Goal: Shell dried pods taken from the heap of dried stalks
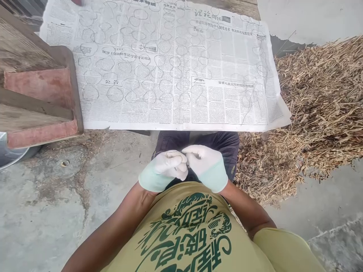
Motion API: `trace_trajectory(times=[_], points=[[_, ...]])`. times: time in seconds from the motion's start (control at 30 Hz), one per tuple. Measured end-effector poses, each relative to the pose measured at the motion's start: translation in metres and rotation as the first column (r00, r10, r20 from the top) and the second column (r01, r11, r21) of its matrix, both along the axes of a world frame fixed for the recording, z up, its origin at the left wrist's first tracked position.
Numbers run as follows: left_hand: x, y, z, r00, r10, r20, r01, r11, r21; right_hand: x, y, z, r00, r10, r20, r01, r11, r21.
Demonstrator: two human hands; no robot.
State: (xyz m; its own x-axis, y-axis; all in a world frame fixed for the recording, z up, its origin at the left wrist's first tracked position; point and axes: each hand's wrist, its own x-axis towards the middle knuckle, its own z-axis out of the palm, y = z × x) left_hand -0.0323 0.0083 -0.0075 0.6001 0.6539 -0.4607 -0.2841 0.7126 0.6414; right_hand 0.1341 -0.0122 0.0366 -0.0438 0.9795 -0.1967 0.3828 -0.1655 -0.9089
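Note:
My left hand (162, 169) and my right hand (206, 166), both in white gloves with pale green cuffs, meet just above my lap. A thin wire-like strand (167, 152) runs across them, with one end trailing out to the left. The left thumb and fingers are closed on it. My right thumb and forefinger pinch it close to the left fingertips; its exact path between the fingers is hidden. Beyond my hands, a newspaper sheet (136, 115) bears rows of thin strands bent into loops (90, 91). Several loose strands (249, 100) lie at its right side.
A wooden stool or bench (39, 88) with reddish parts stands at the left, beside a metal basin (14, 153). Dry straw and leaves (320, 105) cover the ground at right. A small ring-like object (65, 163) lies on the concrete floor (56, 215).

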Motion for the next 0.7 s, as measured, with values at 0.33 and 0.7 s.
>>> trace_trajectory(times=[0.33,0.7], points=[[0.002,-0.011,0.006,0.921,0.322,-0.220,-0.347,0.934,-0.087,0.006,0.002,-0.008,0.990,-0.059,0.129,0.045,0.993,0.109],[0.008,-0.015,0.022,0.822,0.416,-0.389,-0.404,0.907,0.116,0.009,0.002,-0.011,0.895,0.048,0.443,-0.185,0.944,0.272]])
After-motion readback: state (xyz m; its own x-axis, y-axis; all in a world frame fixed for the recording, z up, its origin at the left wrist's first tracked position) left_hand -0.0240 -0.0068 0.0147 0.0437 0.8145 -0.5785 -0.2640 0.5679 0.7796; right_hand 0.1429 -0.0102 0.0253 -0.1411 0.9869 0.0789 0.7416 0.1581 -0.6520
